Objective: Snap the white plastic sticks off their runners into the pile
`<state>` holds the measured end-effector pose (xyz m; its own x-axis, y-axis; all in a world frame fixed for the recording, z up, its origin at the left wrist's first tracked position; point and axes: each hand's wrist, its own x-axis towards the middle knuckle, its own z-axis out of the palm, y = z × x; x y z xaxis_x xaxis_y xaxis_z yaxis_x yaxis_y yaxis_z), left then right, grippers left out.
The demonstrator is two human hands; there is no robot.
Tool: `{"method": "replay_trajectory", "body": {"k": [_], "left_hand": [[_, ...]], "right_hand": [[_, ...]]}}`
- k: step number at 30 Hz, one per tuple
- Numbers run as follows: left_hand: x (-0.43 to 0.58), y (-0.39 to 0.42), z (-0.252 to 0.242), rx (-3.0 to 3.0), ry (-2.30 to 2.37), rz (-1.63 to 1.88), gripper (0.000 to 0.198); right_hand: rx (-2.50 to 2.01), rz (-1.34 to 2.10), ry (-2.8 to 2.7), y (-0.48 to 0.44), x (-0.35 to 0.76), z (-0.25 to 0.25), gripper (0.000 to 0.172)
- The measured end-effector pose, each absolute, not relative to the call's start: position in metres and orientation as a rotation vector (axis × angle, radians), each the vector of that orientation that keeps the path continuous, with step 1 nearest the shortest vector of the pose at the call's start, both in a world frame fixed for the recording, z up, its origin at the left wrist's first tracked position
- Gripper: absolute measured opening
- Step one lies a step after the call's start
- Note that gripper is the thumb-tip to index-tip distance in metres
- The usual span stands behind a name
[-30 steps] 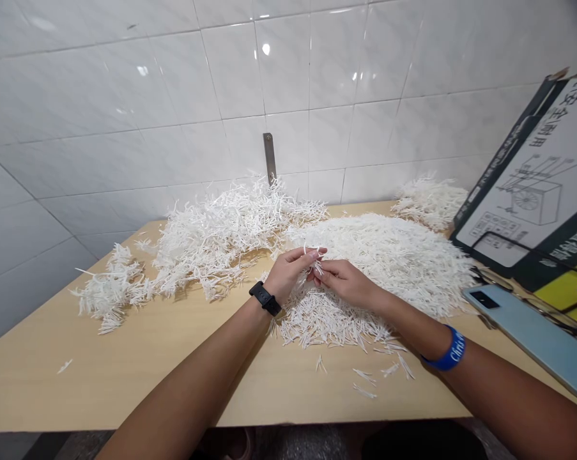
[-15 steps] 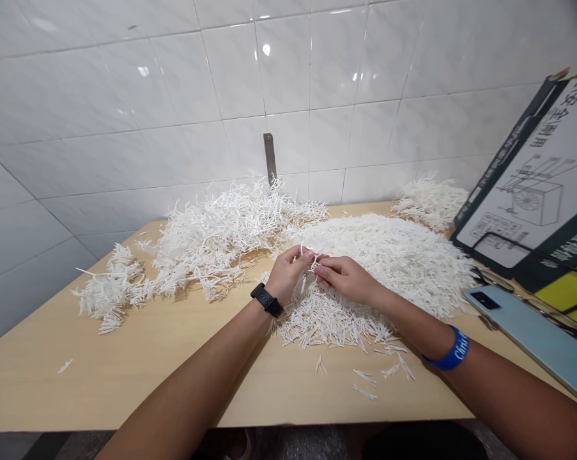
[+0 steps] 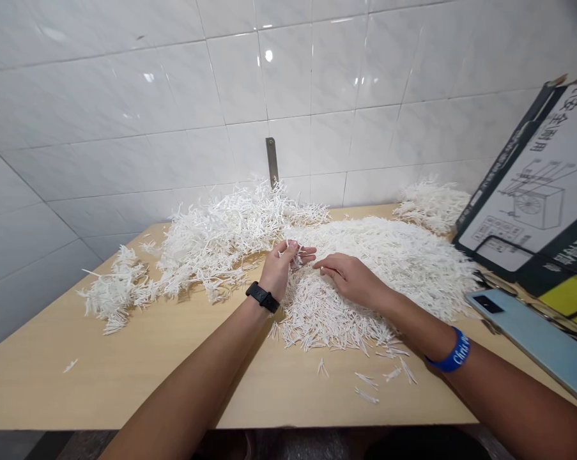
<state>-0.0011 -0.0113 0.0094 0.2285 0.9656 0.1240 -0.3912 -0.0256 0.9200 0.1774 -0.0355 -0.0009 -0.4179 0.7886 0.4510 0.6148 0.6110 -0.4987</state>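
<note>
Head view. Standing by the worktop [image 3: 144, 390], I am seeing the left hand [image 3: 277, 265] holding a few white strands [image 3: 298, 259], its thumb folding over them, so that grip is clasping. The right hand [image 3: 355, 278] is hovering just to the right, over the near part of a dense pile [image 3: 388, 249]; thumb and forefinger are lying close together, and I cannot tell whether that grip is pinching a strand. A tangled heap [image 3: 221, 236] is lying to the far left; loose strands [image 3: 366, 379] are lying towards the near edge.

Judgement: the step in hand is looking like fingering a small bunch of strands, the hands being slightly apart. The next move is probably calling for a light right fingertip pinch, with the left hand steadying its bunch.
</note>
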Motion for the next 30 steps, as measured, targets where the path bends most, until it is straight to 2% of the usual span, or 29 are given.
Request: {"method": "replay_trajectory", "body": {"k": [4,6,9,13,20,27,30], "left_hand": [[0.003,-0.012,0.004,1.157,0.702,1.246,0.027],[0.004,-0.011,0.001,1.184,0.728,1.259,0.027],[0.005,-0.011,0.000,1.224,0.725,1.254,0.026],[0.010,-0.015,0.000,1.244,0.649,1.205,0.025],[0.012,-0.019,0.001,1.143,0.617,1.180,0.028],[0.001,-0.010,0.007,0.914,0.659,1.266,0.027],[-0.007,-0.006,0.012,0.897,0.701,1.303,0.022]], "right_hand": [[-1.134,0.180,-2.144,-0.031,0.183,-0.006,0.049],[-1.158,0.190,-2.054,-0.035,0.180,-0.001,0.044],[-1.188,0.360,-1.927,-0.043,0.172,0.008,0.019],[-1.155,0.596,-1.944,-0.044,0.162,0.007,0.028],[-0.931,0.573,-2.020,-0.045,0.164,0.001,0.036],[-0.617,0.406,-2.254,-0.052,0.163,0.003,0.033],[-0.685,0.294,-2.301,-0.048,0.165,-0.001,0.026]]}}
